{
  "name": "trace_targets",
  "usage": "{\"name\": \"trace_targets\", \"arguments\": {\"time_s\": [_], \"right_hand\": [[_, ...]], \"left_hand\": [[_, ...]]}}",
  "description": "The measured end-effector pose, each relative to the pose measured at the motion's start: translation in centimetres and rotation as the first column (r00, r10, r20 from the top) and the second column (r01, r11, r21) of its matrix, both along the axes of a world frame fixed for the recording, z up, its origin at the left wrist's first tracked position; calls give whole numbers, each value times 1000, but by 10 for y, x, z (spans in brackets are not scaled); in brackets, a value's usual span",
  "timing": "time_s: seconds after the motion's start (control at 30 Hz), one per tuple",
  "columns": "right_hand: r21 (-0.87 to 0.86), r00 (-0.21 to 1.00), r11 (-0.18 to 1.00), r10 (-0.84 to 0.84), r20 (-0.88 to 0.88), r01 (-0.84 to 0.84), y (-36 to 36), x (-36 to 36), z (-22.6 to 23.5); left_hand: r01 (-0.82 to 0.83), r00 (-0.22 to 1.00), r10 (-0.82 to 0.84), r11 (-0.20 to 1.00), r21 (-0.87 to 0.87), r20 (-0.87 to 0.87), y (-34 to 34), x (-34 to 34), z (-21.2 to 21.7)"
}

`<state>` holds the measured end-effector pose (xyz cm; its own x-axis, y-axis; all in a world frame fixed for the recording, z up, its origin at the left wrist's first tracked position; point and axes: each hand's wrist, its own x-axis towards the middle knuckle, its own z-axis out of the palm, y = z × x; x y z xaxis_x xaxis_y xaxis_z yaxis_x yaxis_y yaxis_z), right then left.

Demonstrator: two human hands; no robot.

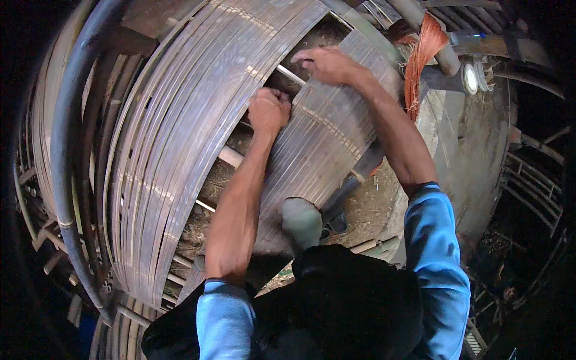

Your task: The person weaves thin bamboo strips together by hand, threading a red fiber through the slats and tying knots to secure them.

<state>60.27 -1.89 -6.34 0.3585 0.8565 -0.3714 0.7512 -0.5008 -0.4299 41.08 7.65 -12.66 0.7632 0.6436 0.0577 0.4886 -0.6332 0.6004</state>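
Note:
Two woven panels of long thin slats, like split bamboo, lie side by side with a dark gap between them. Over the gap, my left hand (270,111) is closed, its knuckles up, near the inner edge of the left panel (174,114). Farther up and to the right, my right hand (329,66) is bent with its fingers drawn together, reaching over the far end of the right panel (327,129). What either hand grips, if anything, is hidden or too small to make out. Pale cross bindings run over the slats of both panels.
Light cross poles (230,156) span the gap beneath the panels. A thick dark pole (63,138) curves along the left side. Orange fibre strands (423,63) hang at the upper right, by a pale block (443,123). My knee (302,222) is against the right panel.

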Motion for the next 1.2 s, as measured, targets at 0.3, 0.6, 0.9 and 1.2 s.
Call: {"name": "trace_targets", "arguments": {"time_s": [0.3,0.6,0.9,1.2], "right_hand": [[-148,945,988,78,318,-31,10,-2,-40],[174,851,892,-318,-419,418,-76,-33,69],[74,524,563,-704,-480,823,-120,-62,23],[63,647,814,-408,-644,577,-96,-74,20]], "left_hand": [[-167,983,160,571,-804,-90,-3,45,-10],[141,865,471,103,-985,173,-17,25,85],[245,911,-152,948,-205,383,-84,-11,101],[635,641,-397,755,-163,658,-154,-49,152]]}}
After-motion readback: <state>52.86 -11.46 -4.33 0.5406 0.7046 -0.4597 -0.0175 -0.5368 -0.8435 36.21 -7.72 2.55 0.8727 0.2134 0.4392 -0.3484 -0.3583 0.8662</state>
